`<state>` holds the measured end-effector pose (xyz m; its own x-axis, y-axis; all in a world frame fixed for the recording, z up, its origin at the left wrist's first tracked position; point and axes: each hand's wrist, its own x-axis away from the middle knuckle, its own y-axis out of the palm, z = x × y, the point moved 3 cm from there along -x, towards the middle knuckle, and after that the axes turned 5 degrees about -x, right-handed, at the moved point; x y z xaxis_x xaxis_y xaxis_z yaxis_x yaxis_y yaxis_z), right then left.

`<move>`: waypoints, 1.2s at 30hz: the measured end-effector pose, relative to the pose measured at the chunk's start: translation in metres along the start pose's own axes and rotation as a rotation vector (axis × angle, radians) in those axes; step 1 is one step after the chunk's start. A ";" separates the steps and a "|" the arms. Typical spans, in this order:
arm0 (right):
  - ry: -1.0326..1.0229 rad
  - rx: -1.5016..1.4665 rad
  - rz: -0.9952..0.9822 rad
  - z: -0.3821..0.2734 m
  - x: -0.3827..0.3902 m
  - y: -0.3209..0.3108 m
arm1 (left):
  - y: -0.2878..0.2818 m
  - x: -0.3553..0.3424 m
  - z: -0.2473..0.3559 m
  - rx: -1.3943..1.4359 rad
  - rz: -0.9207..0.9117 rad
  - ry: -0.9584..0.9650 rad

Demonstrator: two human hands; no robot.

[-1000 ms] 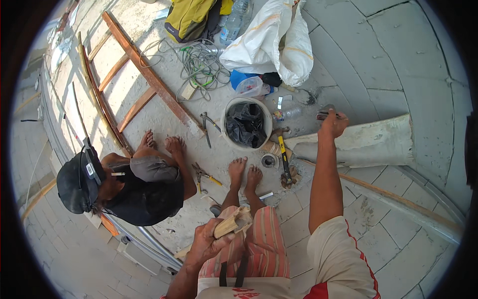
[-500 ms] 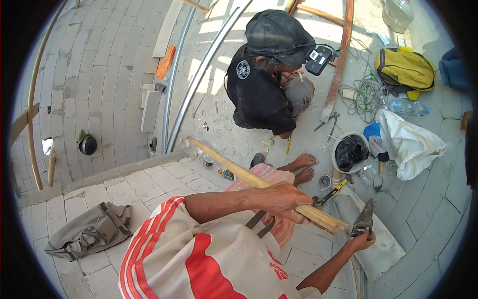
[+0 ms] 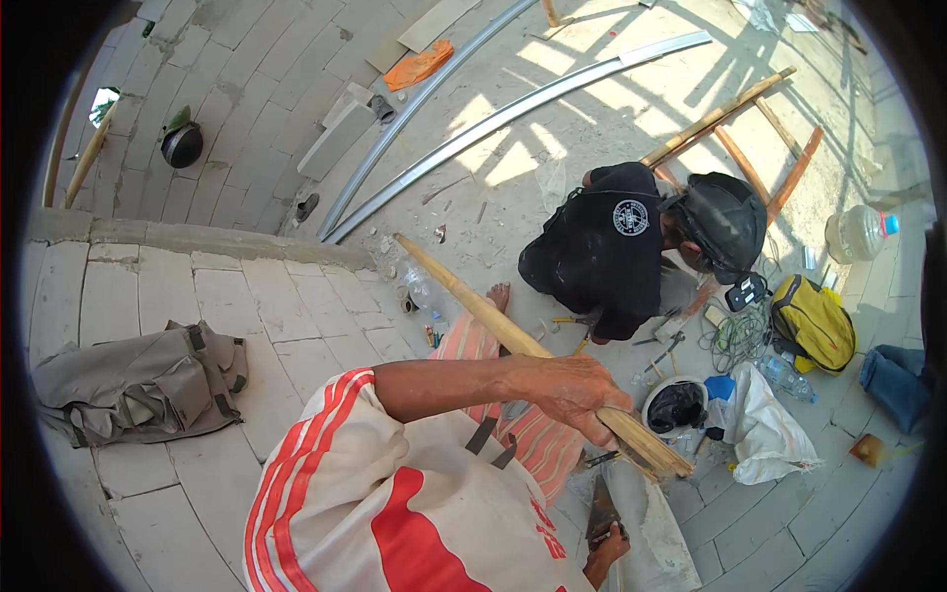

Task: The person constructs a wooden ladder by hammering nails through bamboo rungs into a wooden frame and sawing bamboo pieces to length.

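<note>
Plainly, our left hand (image 3: 570,393) is wrapped around a long tan pole (image 3: 464,294), with the fingers curled over it close to its split, ragged end. We hold the pole slantwise across the front of the body; its far end reaches up toward the left, over the gritty floor, while the ragged end juts out just past our knuckles. Our forearm crosses above the pole and hides part of its length.

Lower down, our right hand (image 3: 610,549) is closed on the bottom of a dark tapered tool (image 3: 603,508), whose narrow tip points up toward the pole. We cannot tell exactly what kind of tool it is. Just beside it lies a pale, rough-faced board (image 3: 646,513), and we cannot make out whether the two touch.

Beyond the ragged end we see a white bucket (image 3: 647,405) with a black bag (image 3: 679,403) inside, and next to it a crumpled white sack (image 3: 774,424). A tangle of cable (image 3: 735,340) lies near a yellow backpack (image 3: 814,321). Ahead of us a co-worker (image 3: 602,257) in a black shirt and dark cap bends low over the floor. Off to our left, a grey-green garment or bag (image 3: 148,383) rests on pale blocks, well apart from both hands.
</note>
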<state>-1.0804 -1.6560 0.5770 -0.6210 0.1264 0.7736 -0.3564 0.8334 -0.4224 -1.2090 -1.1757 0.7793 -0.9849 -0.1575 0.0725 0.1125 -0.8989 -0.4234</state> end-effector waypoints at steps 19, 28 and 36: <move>-0.446 0.994 -0.084 -0.092 0.217 0.331 | -0.439 0.183 -0.137 -0.093 0.448 -0.081; -0.207 1.002 -0.285 -0.098 0.227 0.462 | -0.583 0.169 -0.147 0.062 0.562 -0.266; -0.100 1.016 -0.373 -0.086 0.217 0.569 | -0.731 0.044 -0.181 0.103 0.617 -0.323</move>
<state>-1.3577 -1.1077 0.5450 -0.3910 -0.1249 0.9119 -0.9171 -0.0307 -0.3974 -1.3590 -0.4510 0.9284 -0.6502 -0.7505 0.1182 0.6660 -0.6379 -0.3867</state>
